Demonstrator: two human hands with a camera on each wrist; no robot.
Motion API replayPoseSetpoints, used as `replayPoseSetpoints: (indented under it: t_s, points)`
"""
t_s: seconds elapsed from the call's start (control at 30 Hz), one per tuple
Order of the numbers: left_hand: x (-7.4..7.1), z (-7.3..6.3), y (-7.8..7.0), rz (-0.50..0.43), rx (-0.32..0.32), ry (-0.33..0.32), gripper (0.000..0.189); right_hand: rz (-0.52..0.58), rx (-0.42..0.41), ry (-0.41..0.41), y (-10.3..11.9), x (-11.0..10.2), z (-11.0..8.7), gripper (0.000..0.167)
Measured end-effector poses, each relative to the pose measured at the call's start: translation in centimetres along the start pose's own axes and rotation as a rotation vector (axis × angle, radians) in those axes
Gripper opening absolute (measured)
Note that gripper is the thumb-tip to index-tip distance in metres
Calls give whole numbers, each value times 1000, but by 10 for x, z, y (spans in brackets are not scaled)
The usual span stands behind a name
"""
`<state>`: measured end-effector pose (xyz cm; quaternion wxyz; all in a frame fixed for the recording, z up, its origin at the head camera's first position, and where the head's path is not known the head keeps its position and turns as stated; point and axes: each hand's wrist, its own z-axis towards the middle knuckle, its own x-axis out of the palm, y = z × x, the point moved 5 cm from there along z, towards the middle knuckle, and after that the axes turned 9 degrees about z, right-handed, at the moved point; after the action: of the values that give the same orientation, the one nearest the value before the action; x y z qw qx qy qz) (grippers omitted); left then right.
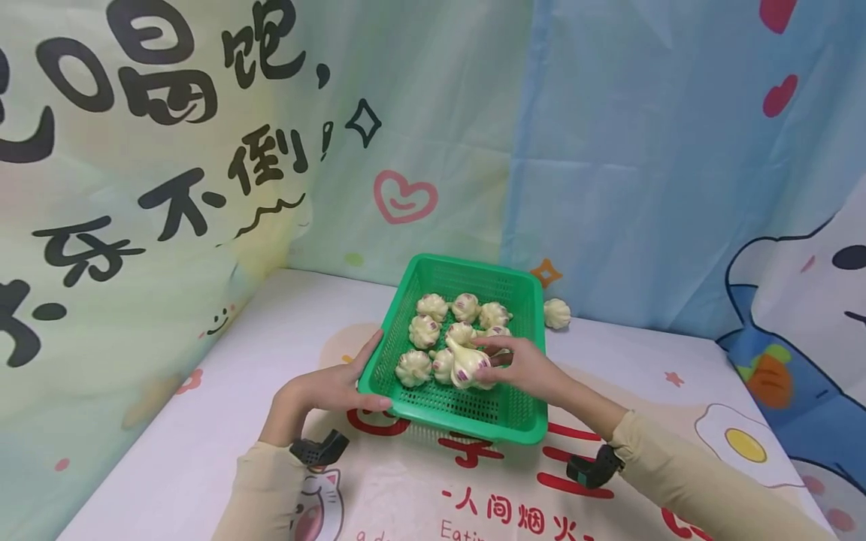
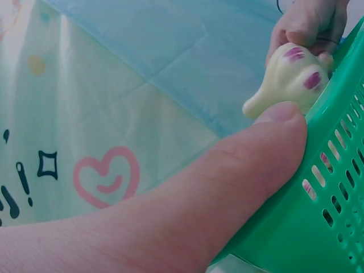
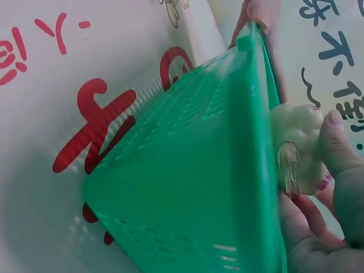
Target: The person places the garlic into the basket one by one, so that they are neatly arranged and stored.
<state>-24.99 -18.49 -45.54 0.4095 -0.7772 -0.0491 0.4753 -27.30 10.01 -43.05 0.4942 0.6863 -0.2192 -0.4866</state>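
In the head view a green plastic basket (image 1: 446, 413) stands on the table with several pale garlic bulbs (image 1: 413, 368) in it. My left hand (image 1: 331, 387) holds the basket's near left corner, thumb along the front rim and fingers along the left side. The left wrist view shows the thumb (image 2: 250, 159) lying against the rim; the other fingers are hidden there. Over the basket's contents, my right hand (image 1: 524, 368) pinches one garlic bulb (image 1: 467, 366) with purple streaks between thumb and fingers. Its root tuft faces the right wrist camera, the bulb (image 3: 298, 148) showing just past the rim.
One more garlic bulb (image 1: 558, 314) lies on the table outside the basket, by its right far side, close to the blue curtain (image 1: 629, 188). Printed cloth hangs behind and to the left. A printed cover (image 1: 649, 436) with red characters covers the table.
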Motion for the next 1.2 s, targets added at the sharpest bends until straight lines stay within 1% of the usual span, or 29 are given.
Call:
replayPoseSetpoints:
  t_s: [0.1,0.17,0.3,0.43,0.53,0.7,0.8,1.0,1.1,1.2]
  points:
    - [0,0,1,-1,-3,0,115,-1,23,-6,4,2,2,55]
    - [0,-1,1,-3,-3,3,115,17,69,-14,5,3,4,54]
    - [0,-1,2,-10,-17,5,115,70,159,-5,5,6,8,59]
    - [0,0,3,-3,-24,-1,115,151,220,39,6,14,12,59]
    - [-1,0,3,-2,-17,-6,115,226,262,73,5,23,14,57]
    - [-1,-1,2,-3,-13,-8,115,331,336,86,3,37,15,52]
    - [-1,-1,2,-1,-17,-10,115,376,364,73,3,43,15,52]
    - [-3,-1,3,2,-19,-10,115,383,371,53,4,53,16,53]
    - [-2,-1,2,-1,-17,-6,115,381,377,19,1,58,16,52]
    - [-1,-1,1,-11,-19,-1,115,364,394,-42,-2,62,15,51]
